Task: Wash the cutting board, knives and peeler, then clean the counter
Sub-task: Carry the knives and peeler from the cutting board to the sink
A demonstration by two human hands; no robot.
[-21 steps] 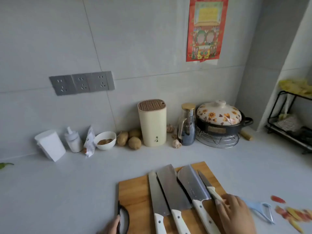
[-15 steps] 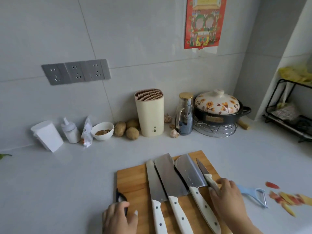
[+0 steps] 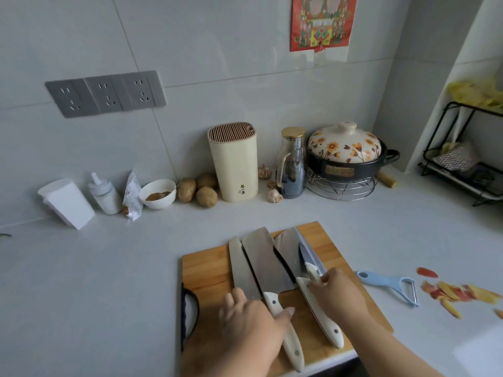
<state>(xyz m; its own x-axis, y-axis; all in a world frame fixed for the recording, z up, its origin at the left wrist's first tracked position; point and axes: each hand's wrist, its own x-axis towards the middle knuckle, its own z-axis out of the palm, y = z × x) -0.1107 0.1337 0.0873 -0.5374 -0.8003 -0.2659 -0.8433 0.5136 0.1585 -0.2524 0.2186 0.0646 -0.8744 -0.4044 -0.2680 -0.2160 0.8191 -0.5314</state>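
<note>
The pale surface point(image 3: 109, 281) fills the lower frame, and your wooden cutting board point(image 3: 206, 270) lies at lower centre. It looks stiff and fairly heavy, so lift it by the black handle loop point(image 3: 190, 311) at its left edge. On it lie a narrow knife point(image 3: 241, 270), two cleavers point(image 3: 268, 263) point(image 3: 287, 248) and a small paring knife point(image 3: 306, 255) resting on the right cleaver. The steel blades are probably slippery when wet, so take each by its cream handle. Your left hand point(image 3: 250, 325), fingers spread and nearly flat, covers the narrow knife's handle; whether it grips is unclear. Your right hand point(image 3: 336, 293) pinches the paring knife's handle. The light blue peeler point(image 3: 389, 284) lies on the surface just right of the board, beside peel scraps point(image 3: 457, 292).

Along the wall in mid frame, a floral-lidded pot point(image 3: 345, 156) sits on a wire stand, its contents hidden. A knife block point(image 3: 234, 161) stands empty, a glass jug point(image 3: 291, 170) holds something dark, and a white bowl point(image 3: 157, 194) holds brown paste.
</note>
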